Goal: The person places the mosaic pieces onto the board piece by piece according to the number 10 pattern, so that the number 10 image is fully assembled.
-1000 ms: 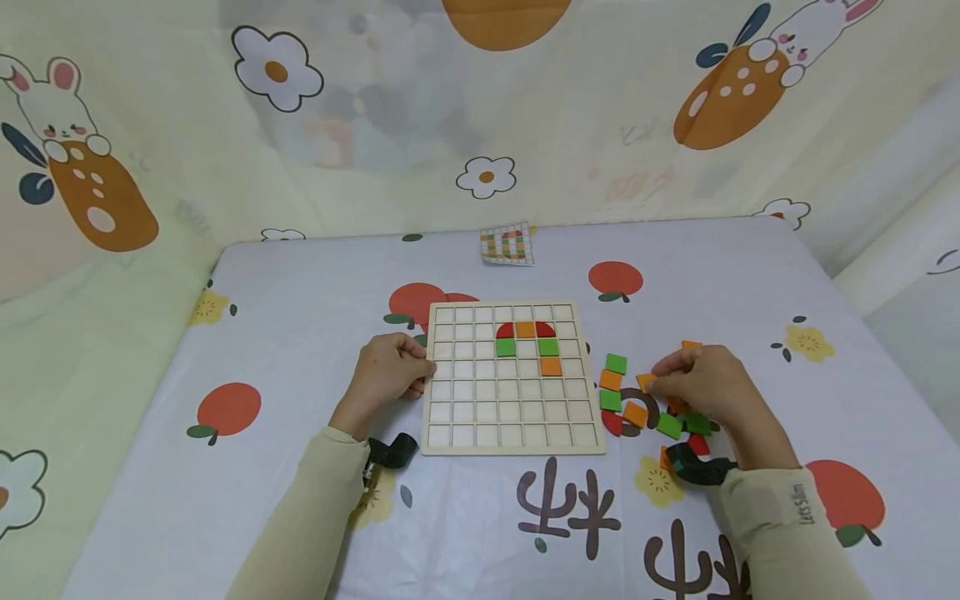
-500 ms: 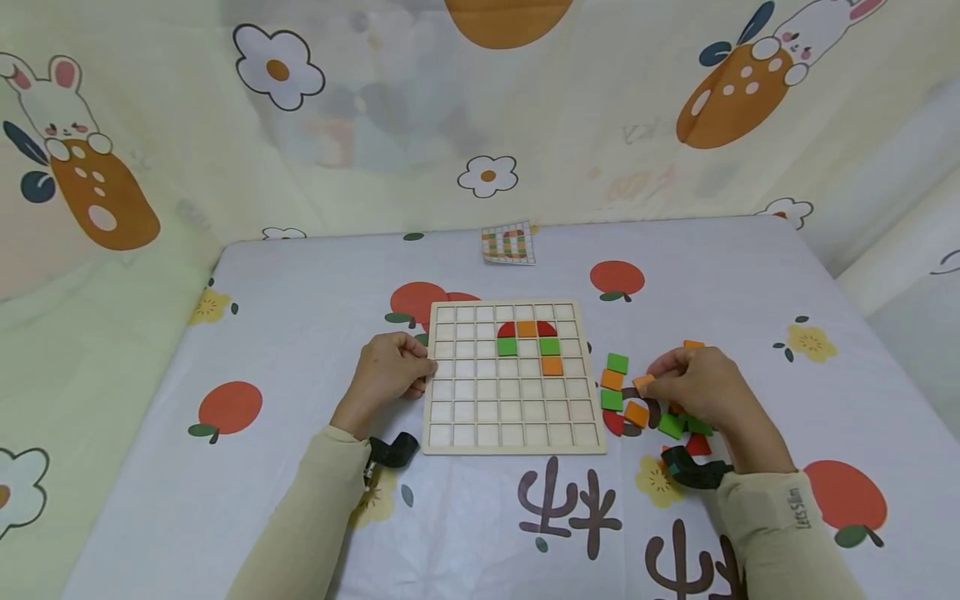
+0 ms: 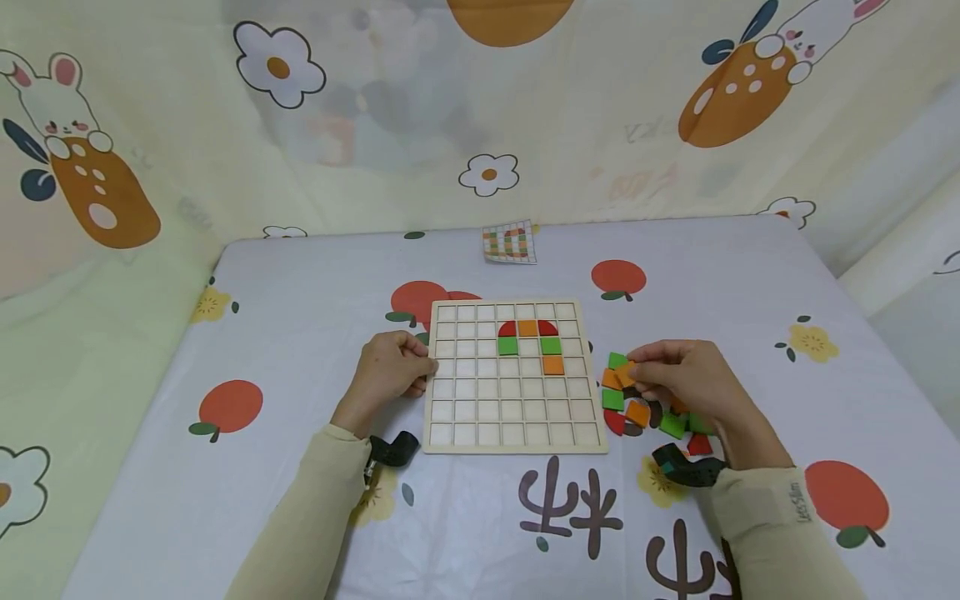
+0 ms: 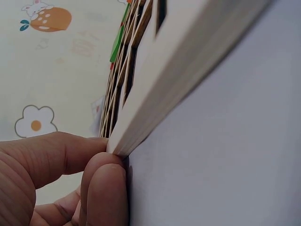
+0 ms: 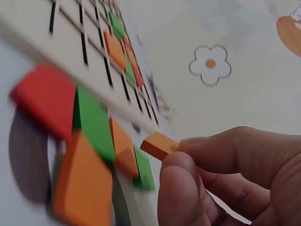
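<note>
Head view: on the table (image 3: 315, 283), the left hand (image 3: 386, 371) pinches the left edge of the grid board (image 3: 480, 389). The right hand's (image 3: 693, 383) grip pinches an orange tile (image 5: 159, 144), located right of the board, over loose tiles (image 3: 612, 400). Six set tiles (image 3: 528, 328) occupy far-right cells. A printed card (image 3: 510, 242) lies beyond, at the table's far edge.

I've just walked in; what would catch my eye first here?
Probably the pale gridded board, central in the head view, with a small arch of bright pieces in its upper half. To its right, the right hand pinches an orange tile near loose tiles, while the left hand grips the board's left edge.
</note>
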Action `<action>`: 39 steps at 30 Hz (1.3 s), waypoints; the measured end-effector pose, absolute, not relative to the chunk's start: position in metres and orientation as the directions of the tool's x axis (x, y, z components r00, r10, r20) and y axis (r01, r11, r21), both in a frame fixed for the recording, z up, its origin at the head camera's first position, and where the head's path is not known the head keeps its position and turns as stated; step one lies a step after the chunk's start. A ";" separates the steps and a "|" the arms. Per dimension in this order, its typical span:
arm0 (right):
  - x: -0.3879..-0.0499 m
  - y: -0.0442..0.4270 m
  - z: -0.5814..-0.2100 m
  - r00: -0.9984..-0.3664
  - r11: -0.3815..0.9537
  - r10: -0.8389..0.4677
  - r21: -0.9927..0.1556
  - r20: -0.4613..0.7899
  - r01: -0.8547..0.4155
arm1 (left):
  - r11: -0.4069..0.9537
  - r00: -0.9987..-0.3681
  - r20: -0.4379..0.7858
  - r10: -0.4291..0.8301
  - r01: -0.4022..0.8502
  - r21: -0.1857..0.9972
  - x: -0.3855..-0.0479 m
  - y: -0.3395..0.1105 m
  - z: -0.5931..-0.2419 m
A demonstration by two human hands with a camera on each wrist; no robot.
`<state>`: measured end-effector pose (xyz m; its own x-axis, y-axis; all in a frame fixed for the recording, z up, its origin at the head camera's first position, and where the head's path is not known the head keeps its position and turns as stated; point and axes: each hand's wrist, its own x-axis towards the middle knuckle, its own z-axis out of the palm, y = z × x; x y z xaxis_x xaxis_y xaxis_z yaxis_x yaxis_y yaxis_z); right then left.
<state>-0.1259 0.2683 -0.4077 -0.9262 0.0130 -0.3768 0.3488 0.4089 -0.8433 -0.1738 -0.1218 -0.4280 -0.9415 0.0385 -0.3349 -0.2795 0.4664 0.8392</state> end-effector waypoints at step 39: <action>-0.172 0.148 -0.416 -0.912 0.373 -0.142 -0.874 -0.385 0.311 | 0.448 -0.944 -0.327 0.035 -0.278 0.850 -0.175 -0.123 -0.432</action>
<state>-0.1716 0.1481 -0.4155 -0.9120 -0.1416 -0.3850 0.3109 0.3734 -0.8740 -0.1751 -0.1232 -0.4319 -0.9442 0.0349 -0.3275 -0.2781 0.4483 0.8496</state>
